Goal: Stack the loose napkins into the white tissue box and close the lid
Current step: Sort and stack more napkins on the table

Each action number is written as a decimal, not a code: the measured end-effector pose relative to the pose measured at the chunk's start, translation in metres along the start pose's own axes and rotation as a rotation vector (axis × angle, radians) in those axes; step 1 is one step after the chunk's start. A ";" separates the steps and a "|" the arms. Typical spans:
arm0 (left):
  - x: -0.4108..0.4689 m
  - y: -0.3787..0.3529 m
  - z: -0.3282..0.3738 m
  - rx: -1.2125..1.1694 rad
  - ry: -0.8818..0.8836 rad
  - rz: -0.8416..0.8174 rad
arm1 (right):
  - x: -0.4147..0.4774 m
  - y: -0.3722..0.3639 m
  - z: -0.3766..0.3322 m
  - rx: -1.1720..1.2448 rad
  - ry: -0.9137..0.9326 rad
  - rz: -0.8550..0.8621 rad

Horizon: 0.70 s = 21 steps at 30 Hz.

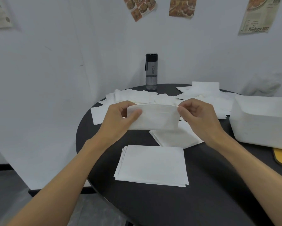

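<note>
We seem to be at the gathering step. Our left hand (120,119) and right hand (198,115) each pinch one end of a small napkin bundle (155,118), held above the middle of the round black table (218,201). A squared stack (151,165) lies near the front edge, with a second stack (174,137) just behind it. Loose napkins (137,97) litter the far edge. The white tissue box (264,118) sits at the right edge, apart from the bundle. We judge the next move is to square the bundle and carry it right to the box, gripping firmly so the sheets do not fan out.
</note>
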<state>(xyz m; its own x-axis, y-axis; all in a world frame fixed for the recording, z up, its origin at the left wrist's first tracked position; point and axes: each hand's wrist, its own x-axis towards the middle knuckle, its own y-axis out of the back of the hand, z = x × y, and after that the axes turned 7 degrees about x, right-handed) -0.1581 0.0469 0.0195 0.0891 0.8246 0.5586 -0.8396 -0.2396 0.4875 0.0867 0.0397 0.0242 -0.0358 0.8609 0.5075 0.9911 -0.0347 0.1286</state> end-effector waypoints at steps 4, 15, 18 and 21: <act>0.002 0.008 0.018 -0.137 0.034 -0.024 | 0.000 0.003 -0.007 0.088 -0.047 -0.019; -0.023 0.016 0.007 -0.090 0.161 -0.206 | -0.008 0.016 -0.008 -0.142 -0.335 -0.456; -0.032 0.019 0.007 -0.065 0.190 -0.248 | -0.012 0.018 -0.008 -0.169 -0.346 -0.565; -0.038 0.020 0.006 0.007 0.172 -0.291 | -0.015 0.017 -0.007 -0.166 -0.359 -0.597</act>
<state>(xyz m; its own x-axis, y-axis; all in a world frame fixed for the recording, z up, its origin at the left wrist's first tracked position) -0.1751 0.0080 0.0117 0.2318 0.9333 0.2741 -0.7886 0.0154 0.6147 0.1030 0.0233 0.0246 -0.4935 0.8697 0.0021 0.7818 0.4426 0.4392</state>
